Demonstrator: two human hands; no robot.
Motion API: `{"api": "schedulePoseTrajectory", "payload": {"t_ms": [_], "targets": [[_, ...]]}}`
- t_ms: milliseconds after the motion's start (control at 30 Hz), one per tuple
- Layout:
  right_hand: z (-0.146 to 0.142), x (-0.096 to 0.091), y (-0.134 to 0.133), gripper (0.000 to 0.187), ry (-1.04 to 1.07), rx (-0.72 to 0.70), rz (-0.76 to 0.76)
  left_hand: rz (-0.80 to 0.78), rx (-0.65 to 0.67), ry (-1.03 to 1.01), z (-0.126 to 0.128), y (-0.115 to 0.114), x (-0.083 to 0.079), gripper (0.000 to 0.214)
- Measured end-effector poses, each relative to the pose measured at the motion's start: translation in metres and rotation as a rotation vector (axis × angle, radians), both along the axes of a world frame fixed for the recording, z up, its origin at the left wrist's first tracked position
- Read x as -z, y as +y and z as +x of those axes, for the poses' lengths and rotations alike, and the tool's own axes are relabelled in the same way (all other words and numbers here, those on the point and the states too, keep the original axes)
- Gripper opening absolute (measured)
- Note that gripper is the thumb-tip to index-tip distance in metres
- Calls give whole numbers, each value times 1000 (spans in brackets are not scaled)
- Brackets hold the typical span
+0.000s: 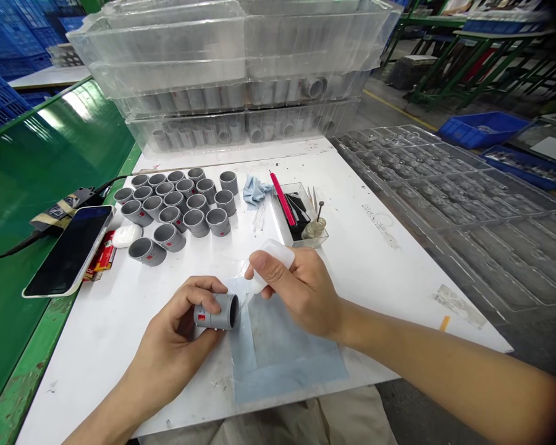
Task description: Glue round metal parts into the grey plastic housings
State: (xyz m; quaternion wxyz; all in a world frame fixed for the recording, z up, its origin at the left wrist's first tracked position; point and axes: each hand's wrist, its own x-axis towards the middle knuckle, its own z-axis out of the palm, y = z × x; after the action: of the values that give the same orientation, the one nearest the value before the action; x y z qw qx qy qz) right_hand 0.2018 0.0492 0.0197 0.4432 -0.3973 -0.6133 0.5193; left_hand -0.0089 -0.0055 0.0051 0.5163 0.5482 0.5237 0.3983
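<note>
In my left hand [180,327] lies a short grey pipe fitting [213,314] with a small red label, held on its side, its open end turned to the right. My right hand [301,287] is closed around a white squeeze bottle [274,256], tipped downward to the left. The bottle's thin clear nozzle [244,303] points at the rim of the fitting; whether it touches I cannot tell. Beneath both hands a blue sheet [291,377] covers part of the white table [375,296].
Several grey fittings [195,222] stand upright at the back left. A phone [69,250] and a white earphone case [126,235] lie left. Behind are a crumpled blue cloth [254,189], a small tool tray [315,238] and stacked clear bins [176,43]. Clear trays [467,185] lie right.
</note>
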Motion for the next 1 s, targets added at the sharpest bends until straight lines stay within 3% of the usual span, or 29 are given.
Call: {"api": "schedulePoseTrajectory", "payload": {"t_ms": [1000], "targets": [[2, 1, 2, 53, -19, 150, 116, -12, 1, -34, 1, 1, 1, 23]]}}
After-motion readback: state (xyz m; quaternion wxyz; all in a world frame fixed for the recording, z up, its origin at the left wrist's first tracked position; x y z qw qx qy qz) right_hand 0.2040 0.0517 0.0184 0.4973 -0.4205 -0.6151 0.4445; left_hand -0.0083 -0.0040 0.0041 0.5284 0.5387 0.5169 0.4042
